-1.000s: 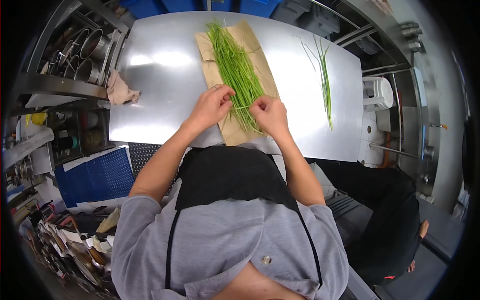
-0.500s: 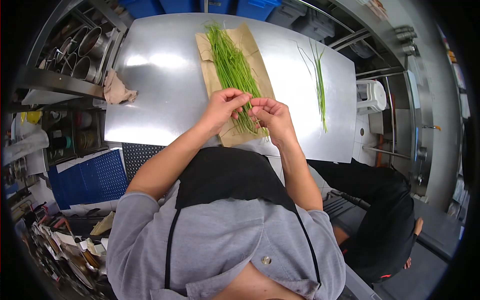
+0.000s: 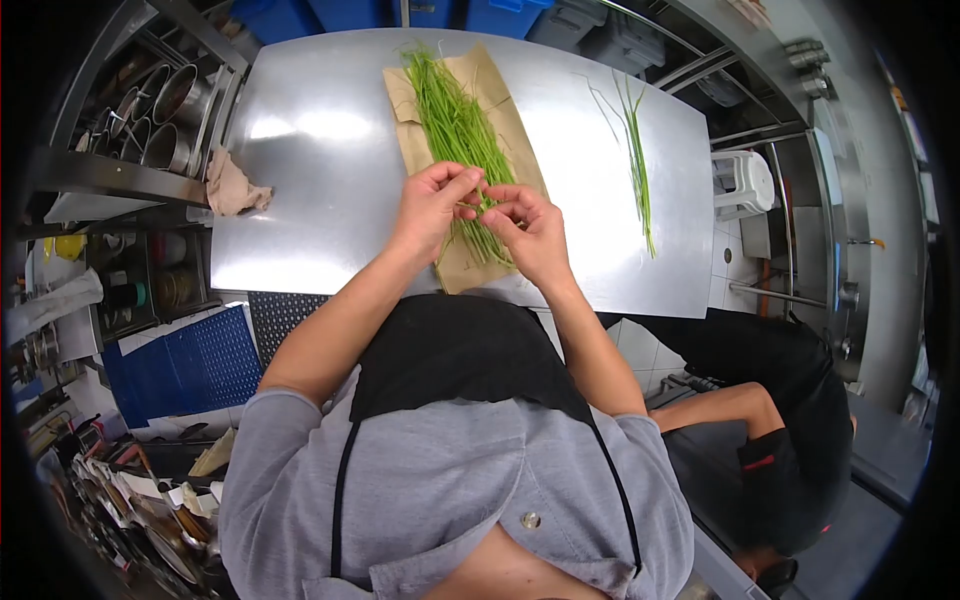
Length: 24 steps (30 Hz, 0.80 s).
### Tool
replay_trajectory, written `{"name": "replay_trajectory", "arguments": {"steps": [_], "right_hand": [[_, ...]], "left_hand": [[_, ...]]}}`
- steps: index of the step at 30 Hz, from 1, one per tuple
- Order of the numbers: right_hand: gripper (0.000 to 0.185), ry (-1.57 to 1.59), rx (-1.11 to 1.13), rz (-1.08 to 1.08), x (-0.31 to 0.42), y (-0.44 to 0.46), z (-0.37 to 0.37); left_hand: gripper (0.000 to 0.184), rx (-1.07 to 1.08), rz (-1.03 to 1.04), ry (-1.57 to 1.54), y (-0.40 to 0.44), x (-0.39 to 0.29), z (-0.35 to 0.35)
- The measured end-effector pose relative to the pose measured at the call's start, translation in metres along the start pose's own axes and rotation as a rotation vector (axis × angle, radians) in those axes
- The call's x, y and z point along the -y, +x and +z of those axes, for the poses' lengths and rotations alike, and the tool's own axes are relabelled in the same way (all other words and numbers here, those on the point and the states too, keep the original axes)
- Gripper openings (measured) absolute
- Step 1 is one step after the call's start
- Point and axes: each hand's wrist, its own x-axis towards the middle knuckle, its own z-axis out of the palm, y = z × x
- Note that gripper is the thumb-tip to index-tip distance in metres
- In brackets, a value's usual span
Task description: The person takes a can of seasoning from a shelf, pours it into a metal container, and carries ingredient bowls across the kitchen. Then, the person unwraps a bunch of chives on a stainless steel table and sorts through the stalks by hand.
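A long bundle of thin green chives [image 3: 455, 118] lies on a sheet of brown paper [image 3: 488, 75] at the middle of the metal table. Over the lower part of the stalks, my left hand [image 3: 432, 208] is closed in a pinch, thumb against fingertips. My right hand [image 3: 532, 228] faces it, fingers curled and its thumb bent in near the fingertips. The tips of both hands almost meet. Whatever thin piece they may hold is too small to make out. A few separate chive stalks [image 3: 638, 160] lie on the table to the right.
The steel table [image 3: 310, 180] has a crumpled beige cloth [image 3: 235, 184] at its left edge. Pots [image 3: 185, 95] sit on a rack at the left. Blue bins [image 3: 350, 12] stand behind, and a white stool [image 3: 745, 182] is at the right. Another person [image 3: 790, 420] bends at the lower right.
Both my hands have shifted slightly left, and the right one is turned a little more inward. At the lower right, the other person has moved, and their bent arm now shows.
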Motion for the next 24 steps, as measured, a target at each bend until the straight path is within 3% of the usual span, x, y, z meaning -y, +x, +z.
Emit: {"name": "replay_trajectory", "arguments": {"steps": [6, 9, 12, 15, 18, 21, 24], "right_hand": [[0.018, -0.366, -0.001, -0.009, -0.019, -0.012, -0.008], [0.016, -0.470, -0.235, -0.185, -0.013, -0.012, -0.003], [0.017, -0.514, -0.273, -0.393, 0.010, -0.003, 0.002], [0.019, -0.376, -0.166, -0.148, 0.006, 0.007, 0.001], [0.020, 0.029, -0.178, 0.081, -0.003, 0.010, -0.001], [0.017, 0.205, -0.172, 0.228, 0.005, 0.007, -0.002], [0.016, 0.136, -0.218, 0.171, -0.003, 0.007, -0.003]], "left_hand": [[0.016, -0.126, 0.095, -0.039, 0.009, -0.016, -0.013], [0.016, -0.100, 0.049, -0.021, 0.010, -0.020, -0.013], [0.017, -0.045, -0.026, -0.015, 0.003, -0.011, -0.002], [0.018, 0.003, -0.058, -0.027, -0.001, -0.002, 0.008], [0.019, -0.036, -0.055, -0.001, -0.001, -0.002, 0.007], [0.019, -0.034, -0.066, 0.002, -0.005, -0.004, 0.007], [0.018, -0.038, -0.062, -0.016, -0.003, -0.001, 0.005]]}}
